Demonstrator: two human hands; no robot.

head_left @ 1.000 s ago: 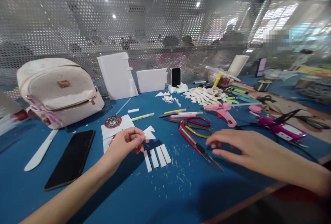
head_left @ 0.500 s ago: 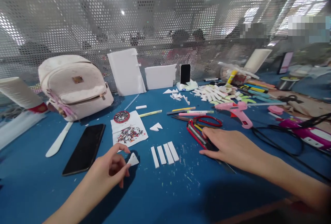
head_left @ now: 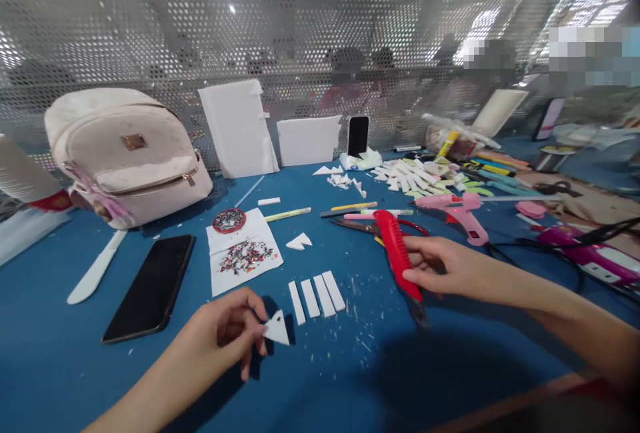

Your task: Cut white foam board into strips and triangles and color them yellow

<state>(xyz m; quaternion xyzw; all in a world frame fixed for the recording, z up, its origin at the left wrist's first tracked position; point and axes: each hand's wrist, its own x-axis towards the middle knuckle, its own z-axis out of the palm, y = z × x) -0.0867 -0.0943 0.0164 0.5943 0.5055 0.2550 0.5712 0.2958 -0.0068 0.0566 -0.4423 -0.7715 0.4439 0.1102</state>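
Observation:
Between thumb and fingers, my left hand (head_left: 235, 333) pinches a small white foam triangle (head_left: 278, 329) with a little hole or dark spot near one corner. On the right, my right hand (head_left: 440, 265) grips a red utility knife (head_left: 397, 249), tilted above the table with its dark tip pointing down toward me. Several white foam strips (head_left: 310, 298) lie side by side between the hands. Beyond them rests a notched white foam piece (head_left: 299, 241). Scissors (head_left: 357, 225) with red handles lie partly hidden behind the knife.
A black phone (head_left: 150, 286), a white plastic knife (head_left: 97, 269) and a pale backpack (head_left: 130, 159) occupy the left. Confetti lies on white paper (head_left: 220, 279). Highlighters, a pink glue gun (head_left: 457, 209), a foam scrap pile (head_left: 415, 178) and dark cables (head_left: 525, 249) spread across the right.
My right hand has lifted the utility knife off the table and turned it, so its red back now shows. My left hand has moved slightly right and turned the foam triangle.

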